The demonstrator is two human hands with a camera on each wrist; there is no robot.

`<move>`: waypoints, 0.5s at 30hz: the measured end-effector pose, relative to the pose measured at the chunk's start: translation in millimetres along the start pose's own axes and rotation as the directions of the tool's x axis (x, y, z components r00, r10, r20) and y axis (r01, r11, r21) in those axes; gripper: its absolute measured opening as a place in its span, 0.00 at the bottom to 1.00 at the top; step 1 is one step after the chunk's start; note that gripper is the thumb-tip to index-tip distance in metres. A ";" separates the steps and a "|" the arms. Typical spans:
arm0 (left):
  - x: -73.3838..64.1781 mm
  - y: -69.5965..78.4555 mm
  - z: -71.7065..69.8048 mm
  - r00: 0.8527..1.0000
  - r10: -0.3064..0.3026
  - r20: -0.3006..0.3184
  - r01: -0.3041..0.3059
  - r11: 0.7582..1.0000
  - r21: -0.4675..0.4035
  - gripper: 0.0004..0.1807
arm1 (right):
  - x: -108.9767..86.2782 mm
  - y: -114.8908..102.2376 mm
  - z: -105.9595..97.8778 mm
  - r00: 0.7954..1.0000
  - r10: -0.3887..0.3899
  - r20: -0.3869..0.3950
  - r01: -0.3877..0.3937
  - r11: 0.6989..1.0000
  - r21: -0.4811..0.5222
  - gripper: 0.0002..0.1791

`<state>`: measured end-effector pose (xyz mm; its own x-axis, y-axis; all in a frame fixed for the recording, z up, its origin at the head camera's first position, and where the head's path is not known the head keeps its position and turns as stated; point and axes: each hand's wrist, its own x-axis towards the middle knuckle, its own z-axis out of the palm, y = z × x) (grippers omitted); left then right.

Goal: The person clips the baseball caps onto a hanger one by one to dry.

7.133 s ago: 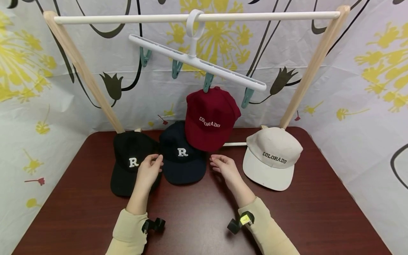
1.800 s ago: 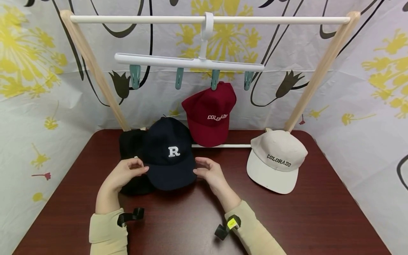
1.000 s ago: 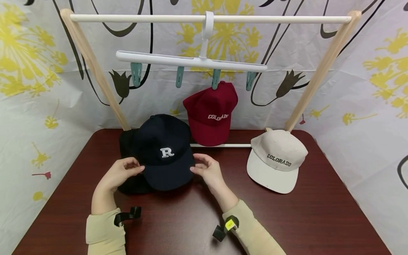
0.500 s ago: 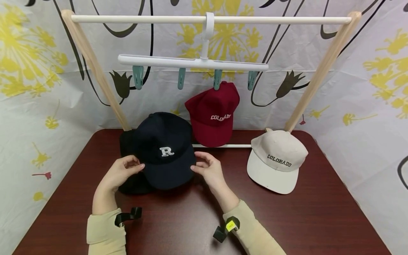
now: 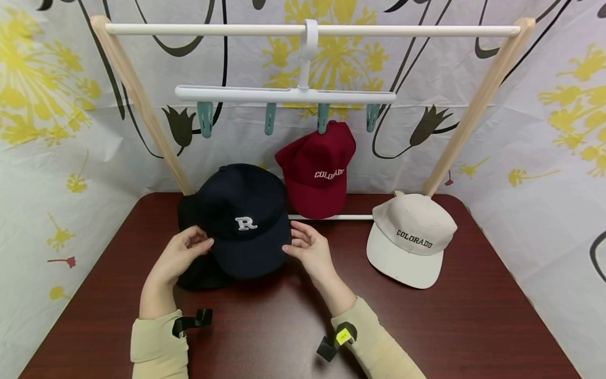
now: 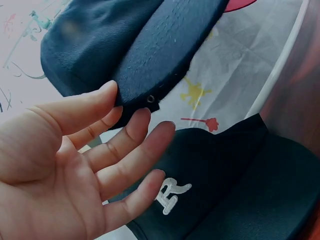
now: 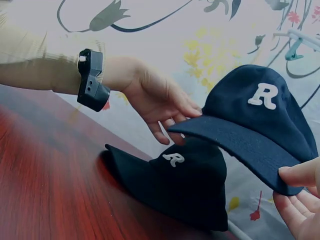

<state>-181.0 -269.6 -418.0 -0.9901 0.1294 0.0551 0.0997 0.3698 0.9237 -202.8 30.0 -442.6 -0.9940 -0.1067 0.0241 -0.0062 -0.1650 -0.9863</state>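
Observation:
A navy baseball cap (image 5: 246,205) with a white R is held up between both hands, in front of and above a black cap (image 7: 185,175). My left hand (image 5: 182,252) pinches one edge of its brim between thumb and fingers; the left wrist view shows the brim's edge at the thumb tip. On the other side of the brim, my right hand (image 5: 312,255) pinches with its thumb on top. The black cap, also marked R, lies on the table, mostly covered in the head view. A dark red Colorado cap (image 5: 317,173) hangs from a teal clip (image 5: 323,118) behind.
A white hanger (image 5: 284,95) with several teal clips hangs on the rack's white bar (image 5: 407,30). Wooden posts (image 5: 142,105) support the bar at both ends. A cream Colorado cap (image 5: 412,239) lies on the dark wooden table (image 5: 473,316) at the right.
Seven seconds ago the navy cap lay on the table behind the hands. Both hands then gripped its brim and shifted it left, over the black cap. It has lately risen slightly; the hanger has levelled.

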 end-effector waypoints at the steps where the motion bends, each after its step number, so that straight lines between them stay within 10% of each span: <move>1: 0.2 0.2 0.5 1.000 0.002 -0.005 -0.002 1.000 -0.002 0.12 | -0.1 -0.8 0.3 1.000 -0.004 -0.002 0.004 1.000 0.000 0.32; 15: 7.4 1.7 12.4 0.992 0.081 -0.100 -0.092 0.989 -0.117 0.12 | -0.1 -11.5 3.7 0.999 -0.049 0.007 0.049 0.998 0.041 0.31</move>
<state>-186.9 -256.6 -420.8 -0.9837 0.0660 0.1670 0.1783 0.2459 0.9528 -202.2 28.3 -430.7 -0.9918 -0.1048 0.0737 -0.0503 -0.2105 -0.9763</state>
